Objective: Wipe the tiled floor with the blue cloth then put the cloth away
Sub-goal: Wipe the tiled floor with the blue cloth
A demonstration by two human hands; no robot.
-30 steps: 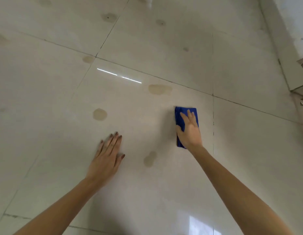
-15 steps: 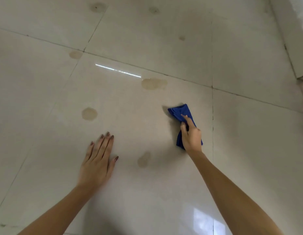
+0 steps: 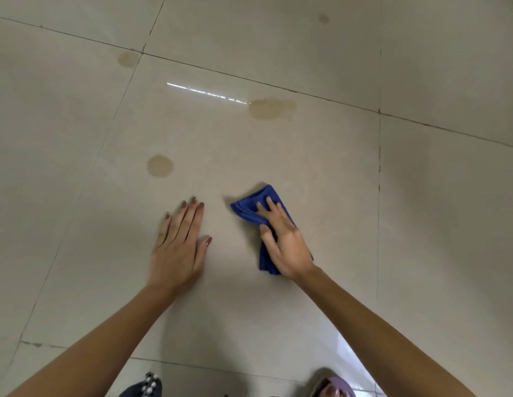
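At the near edge of the view, a dark beaded shoe (image 3: pixel 143 388) and a purple sandal (image 3: pixel 334 386) show on the tiled floor (image 3: pixel 421 253). Farther out, the left hand (image 3: pixel 177 245) lies flat on the large centre tile, fingers (image 3: pixel 189 216) straight and close together, holding nothing. Just beside it, the right hand (image 3: pixel 284 242) presses palm-down on the blue cloth (image 3: pixel 249 206), fingers stretched out over the crumpled fabric rather than curled around it. Beyond them, a round brownish stain (image 3: pixel 160 166) marks the same tile, then a larger smear (image 3: pixel 272 108) near its far edge, and another spot (image 3: pixel 128 58) at its far left corner.
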